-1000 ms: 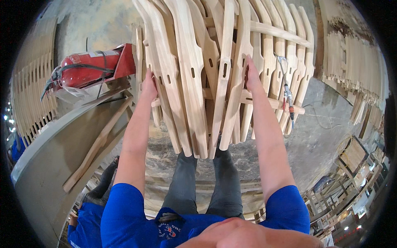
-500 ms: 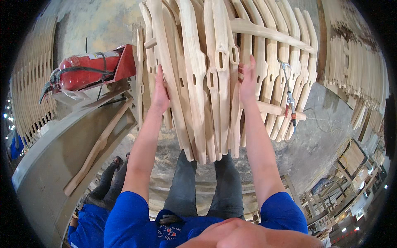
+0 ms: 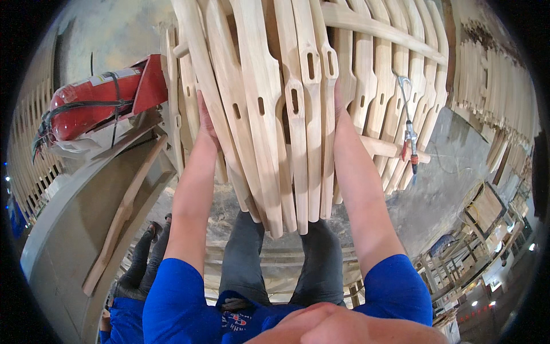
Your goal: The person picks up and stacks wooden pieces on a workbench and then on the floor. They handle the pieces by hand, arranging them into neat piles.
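A bundle of several pale wooden chair legs [image 3: 266, 143], curved and with slots cut through them, stands between my hands. My left hand [image 3: 207, 118] presses against its left side, the fingers mostly tucked behind the outer leg. On the opposite side my right hand [image 3: 339, 104] is closed in against the bundle, its fingers largely hidden by the wood. The lower ends of the legs hang in front of my thighs. More chair legs [image 3: 362, 86] lean in a row just right of my right hand.
Wooden bars [image 3: 384, 31] run across the row at right, where an air blow gun [image 3: 410, 137] hangs. At left are a red fire extinguisher [image 3: 86, 109] and a curved grey panel [image 3: 69, 229]. Behind it shows another person's blue shirt [image 3: 126, 321]. Wood stacks [image 3: 487, 92] stand far right.
My hands have closed in on both sides of the bundle, and the right fingers have gone from sight behind it. The bundled legs have shifted and look larger, closer to me.
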Motion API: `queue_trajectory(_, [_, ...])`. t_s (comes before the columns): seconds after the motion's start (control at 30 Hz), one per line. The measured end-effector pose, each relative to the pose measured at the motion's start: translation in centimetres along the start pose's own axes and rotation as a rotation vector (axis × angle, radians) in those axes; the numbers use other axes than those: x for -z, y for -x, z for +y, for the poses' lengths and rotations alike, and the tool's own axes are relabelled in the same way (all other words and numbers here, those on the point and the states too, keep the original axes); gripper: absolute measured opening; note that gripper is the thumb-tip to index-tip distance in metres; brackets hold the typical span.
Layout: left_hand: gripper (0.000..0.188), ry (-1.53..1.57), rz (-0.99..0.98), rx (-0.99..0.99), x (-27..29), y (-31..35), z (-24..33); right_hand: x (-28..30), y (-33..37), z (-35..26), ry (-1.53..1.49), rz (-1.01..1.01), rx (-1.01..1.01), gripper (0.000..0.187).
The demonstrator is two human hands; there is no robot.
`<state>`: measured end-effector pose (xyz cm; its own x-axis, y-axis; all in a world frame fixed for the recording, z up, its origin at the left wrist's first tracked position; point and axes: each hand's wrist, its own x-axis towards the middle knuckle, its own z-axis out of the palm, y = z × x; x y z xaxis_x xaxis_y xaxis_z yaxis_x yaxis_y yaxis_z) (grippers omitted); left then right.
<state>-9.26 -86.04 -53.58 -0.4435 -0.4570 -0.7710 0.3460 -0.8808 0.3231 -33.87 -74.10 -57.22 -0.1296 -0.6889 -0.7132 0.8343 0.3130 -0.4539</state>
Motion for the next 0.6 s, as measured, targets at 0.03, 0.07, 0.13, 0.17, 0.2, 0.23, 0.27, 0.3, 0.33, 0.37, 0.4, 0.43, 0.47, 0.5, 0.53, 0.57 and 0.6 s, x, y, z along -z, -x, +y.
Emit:
queue_trajectory(0.03, [0.087,0.001,-0.009,-0.052,0.3,0.2,0.0,-0.7,0.0,0.1,-0.016,-0.029,0.012,0.085])
queue_trajectory(0.07, [0.08,0.039,-0.08,-0.127,0.6,0.3,-0.3,-1.4,0.1,0.1,-0.032,-0.057,0.026,0.085])
queue_trajectory(0.13, [0.076,0.001,-0.075,-0.195,0.3,0.7,-0.6,-2.0,0.6,-0.2,-0.035,-0.036,0.023,0.082])
queue_trajectory(0.17, [0.074,-0.018,-0.073,-0.23,0.2,1.0,-0.7,-2.3,1.0,-0.3,-0.039,-0.024,0.021,0.081])
queue_trajectory(0.2, [0.071,-0.022,-0.134,-0.233,-0.1,1.2,-0.6,-1.9,1.2,-0.5,-0.046,0.003,-0.015,0.081])
queue_trajectory(0.23, [0.073,-0.048,-0.125,-0.226,-0.6,1.2,-0.7,-1.6,1.3,-0.6,-0.054,0.03,-0.051,0.082])
queue_trajectory(0.27, [0.075,-0.074,-0.117,-0.218,-1.1,1.1,-0.9,-1.3,1.6,-0.5,-0.048,0.035,-0.028,0.082])
queue_trajectory(0.3, [0.076,-0.097,-0.104,-0.23,-1.1,0.8,-0.9,-1.7,1.9,-0.5,-0.035,0.021,-0.008,0.083])
queue_trajectory(0.33, [0.071,-0.097,-0.055,-0.257,-1.1,0.5,-0.9,-2.0,2.1,-0.4,-0.022,0.009,0.012,0.084])
queue_trajectory(0.37, [0.071,-0.062,-0.096,-0.267,-1.0,0.4,-0.7,-2.2,2.4,-0.5,-0.012,-0.008,0.031,0.083])
queue_trajectory(0.4, [0.071,-0.025,-0.129,-0.258,-0.5,0.7,-1.2,-1.9,3.0,0.1,-0.008,-0.006,0.04,0.083])
queue_trajectory(0.43, [0.071,0.012,-0.161,-0.249,-0.3,0.9,-1.6,-1.5,3.6,0.5,-0.003,-0.005,0.048,0.082])
queue_trajectory(0.47, [0.072,0.01,-0.186,-0.222,0.1,0.5,-1.8,-1.1,4.1,0.6,-0.059,-0.004,-0.005,0.082])
queue_trajectory(0.5, [0.074,-0.023,-0.159,-0.251,1.0,0.6,-2.4,-0.7,4.7,1.0,-0.086,0.0,-0.014,0.082])
queue_trajectory(0.53, [0.075,-0.035,-0.146,-0.26,1.3,0.8,-2.7,-0.6,5.6,1.5,-0.107,0.007,-0.011,0.082])
queue_trajectory(0.57, [0.075,-0.034,-0.138,-0.261,1.7,1.5,-3.0,-0.6,6.4,1.9,-0.125,0.013,0.004,0.082])
queue_trajectory(0.6, [0.076,-0.029,-0.131,-0.25,1.5,2.3,-3.5,-0.4,7.7,2.2,-0.144,0.029,0.017,0.082])
